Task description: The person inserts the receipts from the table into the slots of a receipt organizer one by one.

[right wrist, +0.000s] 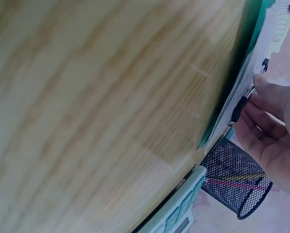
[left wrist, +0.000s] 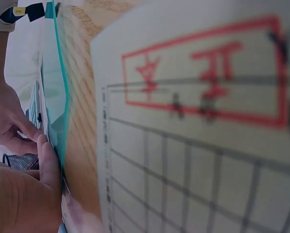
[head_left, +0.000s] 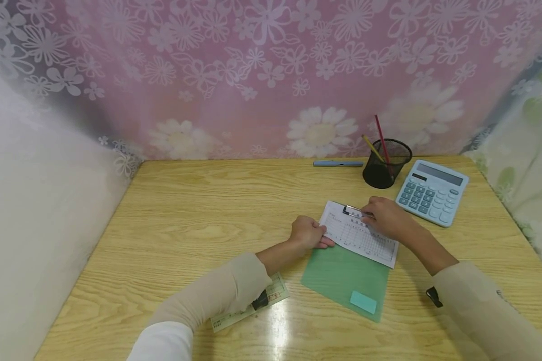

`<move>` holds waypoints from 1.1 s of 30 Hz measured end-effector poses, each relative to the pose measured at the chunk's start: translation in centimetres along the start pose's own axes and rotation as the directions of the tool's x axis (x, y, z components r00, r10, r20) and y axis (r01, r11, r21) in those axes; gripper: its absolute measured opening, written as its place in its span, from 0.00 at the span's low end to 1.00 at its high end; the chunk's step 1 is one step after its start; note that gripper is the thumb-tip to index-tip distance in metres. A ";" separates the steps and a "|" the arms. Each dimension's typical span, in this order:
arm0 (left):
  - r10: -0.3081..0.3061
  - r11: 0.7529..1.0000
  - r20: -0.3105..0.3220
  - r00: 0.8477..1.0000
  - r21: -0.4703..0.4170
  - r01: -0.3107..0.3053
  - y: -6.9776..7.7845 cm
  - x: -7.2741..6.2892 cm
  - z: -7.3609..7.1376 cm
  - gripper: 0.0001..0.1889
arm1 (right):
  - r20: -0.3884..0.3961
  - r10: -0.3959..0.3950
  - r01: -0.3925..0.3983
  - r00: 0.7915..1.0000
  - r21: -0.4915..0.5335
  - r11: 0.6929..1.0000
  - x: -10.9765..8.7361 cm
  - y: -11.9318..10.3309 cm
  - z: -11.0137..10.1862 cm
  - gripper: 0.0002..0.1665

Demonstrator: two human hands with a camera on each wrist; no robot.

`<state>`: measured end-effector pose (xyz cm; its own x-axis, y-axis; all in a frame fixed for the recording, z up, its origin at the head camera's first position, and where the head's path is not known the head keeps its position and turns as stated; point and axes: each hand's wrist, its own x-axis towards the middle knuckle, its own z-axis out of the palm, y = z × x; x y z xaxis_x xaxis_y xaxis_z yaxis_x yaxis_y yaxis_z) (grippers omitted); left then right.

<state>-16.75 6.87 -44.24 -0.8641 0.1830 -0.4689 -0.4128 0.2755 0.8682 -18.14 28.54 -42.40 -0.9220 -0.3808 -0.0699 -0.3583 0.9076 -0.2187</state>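
A green translucent clipboard (head_left: pixel 343 276) lies tilted before me, with a printed form (head_left: pixel 366 240) over its upper part. At the form's left edge, my left hand (head_left: pixel 308 232) grips the clipboard, thumb on the paper and fingers beneath. My right hand (head_left: pixel 388 218) pinches the metal clip (head_left: pixel 351 209) at the top edge; its black end shows beside the fingertips in the right wrist view. Partly hidden under my left forearm is a second printed slip (head_left: pixel 235 317) with a red boxed stamp mark, which fills much of the left wrist view.
Beyond my right hand stand a light blue calculator (head_left: pixel 433 193) and a black mesh pencil cup (head_left: pixel 383 173) holding a red and a yellow pencil. A blue pen (head_left: pixel 337 164) lies near the back edge of the wooden table (head_left: pixel 185 200). Floral curtains hang behind.
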 end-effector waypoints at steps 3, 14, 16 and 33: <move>0.010 1.000 -0.006 1.000 0.013 -0.010 0.0 0.0 0.0 0.08 | 0.000 0.003 -0.003 1.000 -0.003 1.000 0.0 -0.1 0.1 0.15; 0.014 0.999 -0.035 0.999 0.049 -0.013 -0.2 0.7 0.5 0.09 | -0.035 -0.025 0.025 0.999 -0.019 1.000 -0.3 -0.2 0.1 0.14; 0.011 0.999 -0.041 0.999 0.051 -0.008 -0.1 0.8 0.7 0.09 | -0.041 -0.036 0.035 0.999 -0.017 0.999 -0.4 -0.2 0.1 0.14; 0.014 0.997 -0.069 0.998 0.078 -0.009 0.5 1.5 0.9 0.11 | -0.052 -0.051 0.049 0.997 -0.023 0.999 -0.4 -0.6 -0.1 0.11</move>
<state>-17.96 8.11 -44.67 -0.8877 0.1217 -0.4441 -0.3811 0.3470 0.8569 -17.53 28.16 -42.15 -0.9090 -0.4166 -0.0085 -0.4068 0.8916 -0.1990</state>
